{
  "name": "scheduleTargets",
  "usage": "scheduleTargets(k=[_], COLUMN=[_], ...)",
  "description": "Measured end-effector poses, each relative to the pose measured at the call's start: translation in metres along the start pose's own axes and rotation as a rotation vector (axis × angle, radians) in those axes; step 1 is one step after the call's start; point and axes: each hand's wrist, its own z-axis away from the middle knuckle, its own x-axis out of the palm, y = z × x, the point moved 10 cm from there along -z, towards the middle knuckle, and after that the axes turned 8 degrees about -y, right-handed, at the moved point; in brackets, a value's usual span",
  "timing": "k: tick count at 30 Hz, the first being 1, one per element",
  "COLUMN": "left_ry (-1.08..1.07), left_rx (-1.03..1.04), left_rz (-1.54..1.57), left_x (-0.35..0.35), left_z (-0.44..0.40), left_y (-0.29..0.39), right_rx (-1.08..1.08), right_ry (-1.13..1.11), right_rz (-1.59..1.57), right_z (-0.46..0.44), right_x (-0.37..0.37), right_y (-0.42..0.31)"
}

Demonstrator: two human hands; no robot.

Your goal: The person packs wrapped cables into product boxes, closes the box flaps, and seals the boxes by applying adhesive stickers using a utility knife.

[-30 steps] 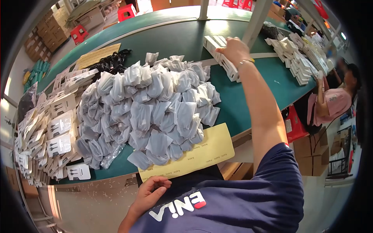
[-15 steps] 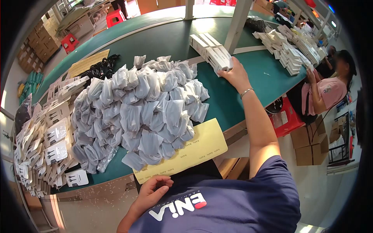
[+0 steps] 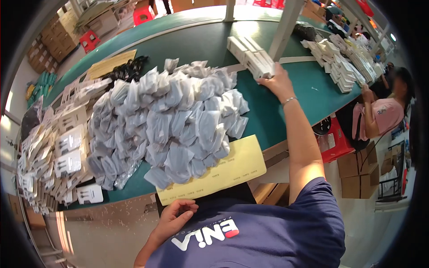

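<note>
My right hand [image 3: 279, 83] reaches out across the green table and grips the near end of a small stack of long white boxes [image 3: 251, 54], thumb on the near side and fingers over the far side. The boxes rest side by side on the table. Close to my body, my left hand [image 3: 178, 218] hangs with loosely curled fingers and the thumb apart, holding nothing that I can see. Just beyond it lies a yellow printed paper sheet [image 3: 241, 156]. A large heap of items wrapped in whitish-grey tissue [image 3: 165, 116] covers the table's middle and overlaps the sheet.
White cards with dark cable pictures [image 3: 67, 163] are piled at the left. Black cables [image 3: 127, 69] lie behind the heap beside another yellow sheet [image 3: 109, 64]. A white post [image 3: 283, 33] stands beyond my right hand. At right a person in pink [image 3: 384, 116] sits near more white boxes [image 3: 333, 67].
The whole view has shifted slightly, with most things appearing a little farther right. My right hand stays at the end of the white boxes. My left hand has hardly moved.
</note>
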Motion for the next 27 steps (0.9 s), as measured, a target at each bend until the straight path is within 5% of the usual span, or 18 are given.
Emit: scheduleTargets(k=[5, 7, 10, 13, 16, 19, 22, 25, 27], left_ry=[-0.026, -0.049, 0.0, 0.065, 0.587, 1.123, 1.059, 0.855, 0.797], left_rx=[0.114, 0.131, 0.209, 0.346, 0.6, 0.56, 0.28, 0.017, 0.072], left_rz=[-0.095, -0.138, -0.116, -0.101, -0.462, -1.243, -1.648, -1.631, -1.693], left_x=[-0.008, -0.01, -0.013, -0.032, -0.097, -0.149, -0.204, -0.239, -0.23], left_z=[0.002, 0.008, 0.023, 0.052, 0.109, 0.177, 0.187, 0.174, 0.164], left_y=[0.004, 0.012, 0.024, 0.044, 0.081, 0.116, 0.108, 0.094, 0.104], right_rx=[-0.319, -0.45, -0.309, -0.333, -0.302, -0.369, -0.36, -0.231, -0.231], right_ry=[0.22, -0.03, -0.307, -0.339, -0.328, -0.382, -0.462, -0.44, -0.396], right_rz=[-0.148, -0.377, -0.73, -0.483, -0.43, -0.465, -0.512, -0.642, -0.612], right_z=[0.052, 0.072, 0.116, 0.145, 0.159, 0.176, 0.183, 0.196, 0.207], right_x=[-0.026, -0.002, 0.029, 0.03, 0.029, 0.03, 0.04, 0.044, 0.04], right_y=[-0.033, -0.049, -0.085, -0.106, -0.113, -0.125, -0.124, -0.135, -0.147])
